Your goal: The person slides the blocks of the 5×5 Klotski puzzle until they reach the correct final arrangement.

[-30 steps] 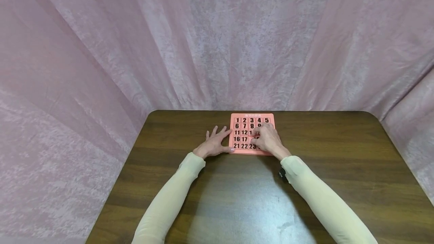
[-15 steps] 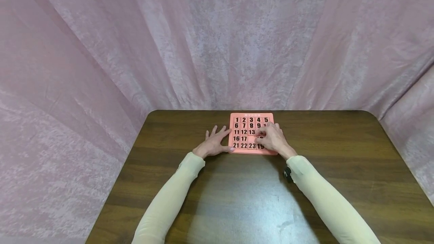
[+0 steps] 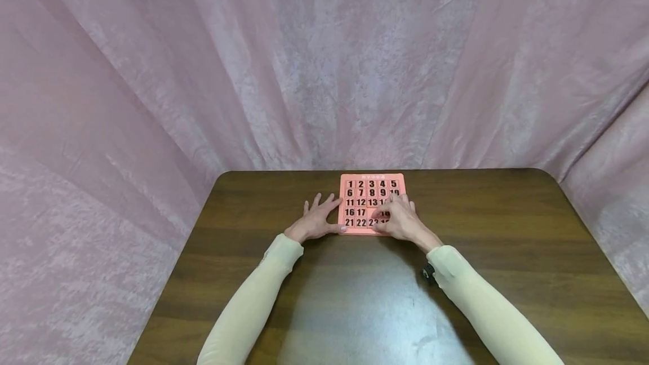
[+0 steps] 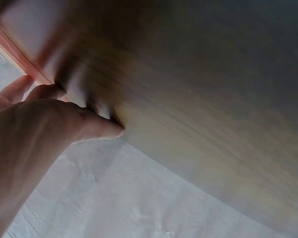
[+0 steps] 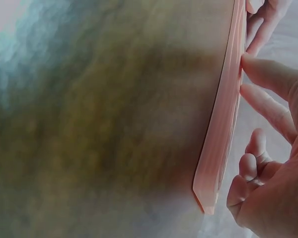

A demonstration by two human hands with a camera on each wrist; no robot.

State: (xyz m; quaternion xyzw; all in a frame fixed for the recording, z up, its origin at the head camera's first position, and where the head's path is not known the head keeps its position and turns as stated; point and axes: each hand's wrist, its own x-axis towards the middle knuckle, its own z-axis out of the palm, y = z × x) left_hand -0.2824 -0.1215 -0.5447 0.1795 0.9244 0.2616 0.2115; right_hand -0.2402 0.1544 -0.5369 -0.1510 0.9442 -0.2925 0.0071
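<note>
Pink flat rectangular number-tile board [image 3: 361, 207] lies on the brown wood-grain table [image 3: 481, 213], toward its far edge. Left hand [image 3: 314, 221], fingers spread, touches its left side; right hand [image 3: 403, 221] touches its lower part, thumb and forefinger slightly apart. Behind hangs a pale-pink velvety curtain [image 3: 324, 61].

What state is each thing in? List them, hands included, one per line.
Number board: flat on the table, gap right of 17
Left hand: fingers spread, thumb and a fingertip at the board's left edge
Right hand: thumb and a fingertip on the board
Table: glossy, reflecting light
Curtain: hanging in folds
Sleeves: reaching the wrists
</note>
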